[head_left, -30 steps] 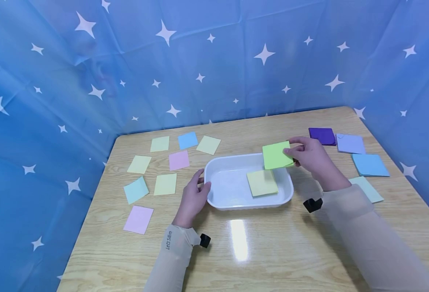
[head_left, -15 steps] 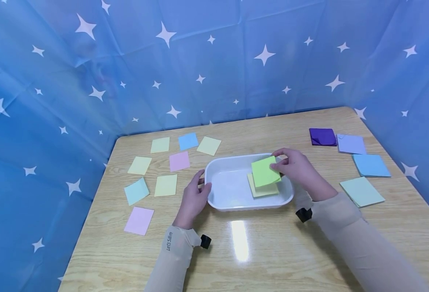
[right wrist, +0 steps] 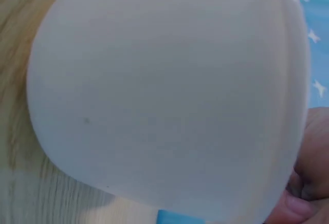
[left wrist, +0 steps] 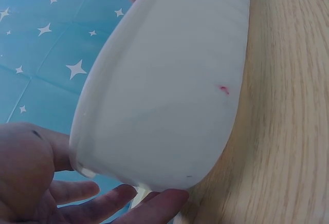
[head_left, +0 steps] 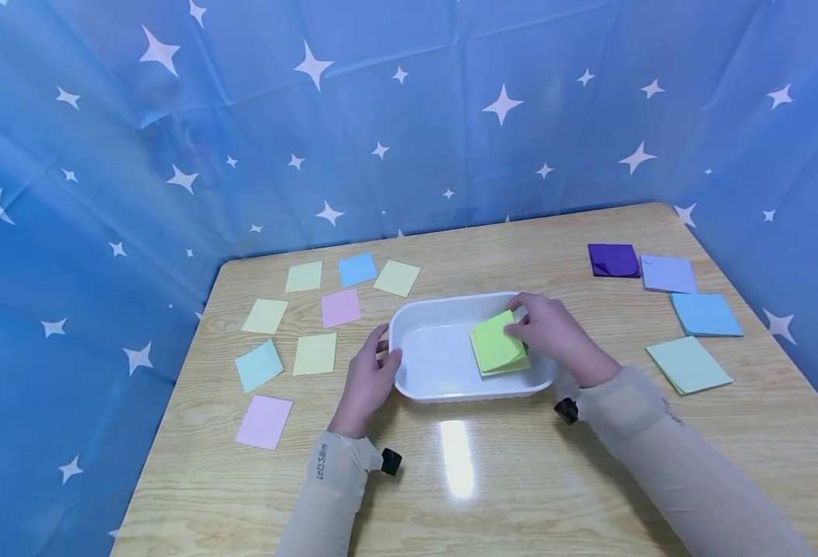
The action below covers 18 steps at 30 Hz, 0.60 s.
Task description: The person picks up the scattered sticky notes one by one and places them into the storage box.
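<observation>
A white plastic tray [head_left: 433, 363] stands on the table in the head view. My left hand [head_left: 369, 379] holds its left end, thumb at the rim and fingers along the outer wall, as the left wrist view also shows at the tray's wall [left wrist: 159, 90]. Inside the tray's right part, my right hand [head_left: 551, 333] pinches a lime green sticky note pad [head_left: 495, 344] by its right edge. That pad lies over a pale yellow sticky note pad [head_left: 506, 370], covering most of it. In the right wrist view, the tray's outer wall [right wrist: 164, 90] hides the pads.
At right lie a dark purple pad [head_left: 614, 261], a lavender pad [head_left: 668, 275], a blue pad [head_left: 707, 315] and a mint pad [head_left: 689, 364]. Several single notes, among them a pink note [head_left: 341, 308] and a lilac note [head_left: 264, 422], are spread at left. A starry blue curtain [head_left: 409, 116] surrounds the table.
My right hand has carried the lime green pad left and down, from above the tray's right rim onto the pale yellow pad. My left hand has stayed at the tray's left end.
</observation>
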Each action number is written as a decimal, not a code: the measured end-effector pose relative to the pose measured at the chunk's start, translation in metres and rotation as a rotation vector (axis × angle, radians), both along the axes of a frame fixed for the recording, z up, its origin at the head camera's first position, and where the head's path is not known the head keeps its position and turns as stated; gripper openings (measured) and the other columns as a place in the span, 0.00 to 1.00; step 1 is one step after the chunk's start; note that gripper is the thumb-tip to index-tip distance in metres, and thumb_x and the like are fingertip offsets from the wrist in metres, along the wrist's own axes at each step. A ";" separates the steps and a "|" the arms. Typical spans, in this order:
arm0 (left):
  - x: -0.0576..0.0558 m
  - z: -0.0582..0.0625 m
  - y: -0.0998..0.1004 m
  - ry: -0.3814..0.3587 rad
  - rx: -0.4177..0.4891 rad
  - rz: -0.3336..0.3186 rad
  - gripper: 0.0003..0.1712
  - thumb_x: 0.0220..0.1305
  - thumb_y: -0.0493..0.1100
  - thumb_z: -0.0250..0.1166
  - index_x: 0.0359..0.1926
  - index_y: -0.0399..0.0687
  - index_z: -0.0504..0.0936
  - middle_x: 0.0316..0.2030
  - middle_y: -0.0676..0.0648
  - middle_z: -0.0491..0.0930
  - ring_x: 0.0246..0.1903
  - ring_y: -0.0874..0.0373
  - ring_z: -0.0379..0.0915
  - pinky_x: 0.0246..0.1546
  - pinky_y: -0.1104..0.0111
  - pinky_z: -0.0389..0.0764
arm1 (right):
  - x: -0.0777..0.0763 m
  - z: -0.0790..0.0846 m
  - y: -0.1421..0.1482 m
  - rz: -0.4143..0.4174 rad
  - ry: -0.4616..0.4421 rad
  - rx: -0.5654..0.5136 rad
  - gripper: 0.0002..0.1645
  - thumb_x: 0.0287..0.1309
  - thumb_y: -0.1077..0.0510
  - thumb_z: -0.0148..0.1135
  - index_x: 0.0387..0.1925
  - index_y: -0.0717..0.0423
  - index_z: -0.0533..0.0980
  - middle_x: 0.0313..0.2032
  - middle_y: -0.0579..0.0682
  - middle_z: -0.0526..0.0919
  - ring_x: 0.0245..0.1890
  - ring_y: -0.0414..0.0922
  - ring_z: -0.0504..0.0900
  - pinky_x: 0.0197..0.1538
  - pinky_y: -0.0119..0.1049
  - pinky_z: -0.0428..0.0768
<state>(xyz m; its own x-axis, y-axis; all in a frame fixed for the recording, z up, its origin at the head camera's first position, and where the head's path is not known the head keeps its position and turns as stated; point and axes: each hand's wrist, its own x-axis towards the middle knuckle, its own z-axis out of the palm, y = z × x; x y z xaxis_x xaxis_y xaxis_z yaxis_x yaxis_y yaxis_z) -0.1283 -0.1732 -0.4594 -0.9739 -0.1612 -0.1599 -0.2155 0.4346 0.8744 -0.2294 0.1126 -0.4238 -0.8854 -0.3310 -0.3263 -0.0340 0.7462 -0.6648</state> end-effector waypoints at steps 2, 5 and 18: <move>0.000 0.000 0.000 -0.002 0.001 0.001 0.33 0.77 0.45 0.56 0.78 0.49 0.61 0.64 0.35 0.75 0.57 0.40 0.81 0.50 0.55 0.89 | 0.001 0.001 -0.002 0.006 0.002 0.032 0.27 0.70 0.56 0.61 0.65 0.64 0.71 0.51 0.64 0.83 0.47 0.54 0.82 0.43 0.40 0.83; 0.000 0.000 0.000 0.000 -0.003 0.000 0.33 0.77 0.45 0.56 0.78 0.49 0.61 0.64 0.35 0.76 0.56 0.40 0.82 0.50 0.56 0.89 | 0.003 0.001 -0.006 0.028 0.032 0.103 0.28 0.71 0.57 0.59 0.67 0.67 0.70 0.54 0.66 0.83 0.46 0.54 0.81 0.46 0.44 0.83; -0.001 -0.002 0.001 -0.010 -0.011 0.006 0.33 0.77 0.46 0.57 0.78 0.51 0.61 0.64 0.36 0.76 0.56 0.41 0.82 0.50 0.57 0.89 | 0.011 -0.001 -0.018 0.134 0.243 0.333 0.12 0.69 0.63 0.55 0.48 0.67 0.76 0.33 0.56 0.79 0.27 0.49 0.75 0.28 0.39 0.75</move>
<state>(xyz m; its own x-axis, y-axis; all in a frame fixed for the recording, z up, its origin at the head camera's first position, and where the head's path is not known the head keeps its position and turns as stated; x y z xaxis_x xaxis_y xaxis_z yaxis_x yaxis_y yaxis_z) -0.1291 -0.1723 -0.4611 -0.9712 -0.1691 -0.1679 -0.2271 0.4429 0.8674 -0.2185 0.0949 -0.4243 -0.9062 -0.3598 -0.2220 -0.2707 0.8972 -0.3489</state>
